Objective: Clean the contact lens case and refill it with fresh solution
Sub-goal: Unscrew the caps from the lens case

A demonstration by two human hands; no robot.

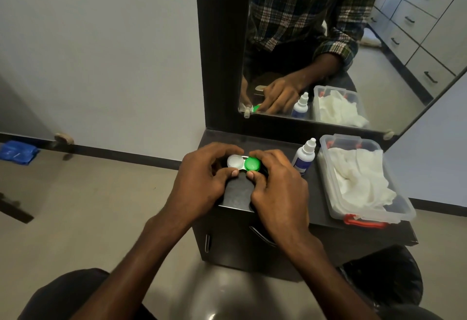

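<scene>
The contact lens case (243, 163) lies on the dark dresser top (316, 201), with a white cap on its left well and a green cap on its right well. My left hand (206, 180) curls round the white-capped side, thumb tip at its near edge. My right hand (276, 188) curls round the green-capped side in the same way. Both caps are on. A white solution bottle with a blue label (304, 157) stands upright just right of my right hand.
A clear plastic box (328, 188) with crumpled white tissue and an orange latch sits at the right of the dresser top. A mirror (341, 41) stands behind, reflecting the hands and bottle. The tiled floor lies to the left, with a blue cloth (17, 152) by the wall.
</scene>
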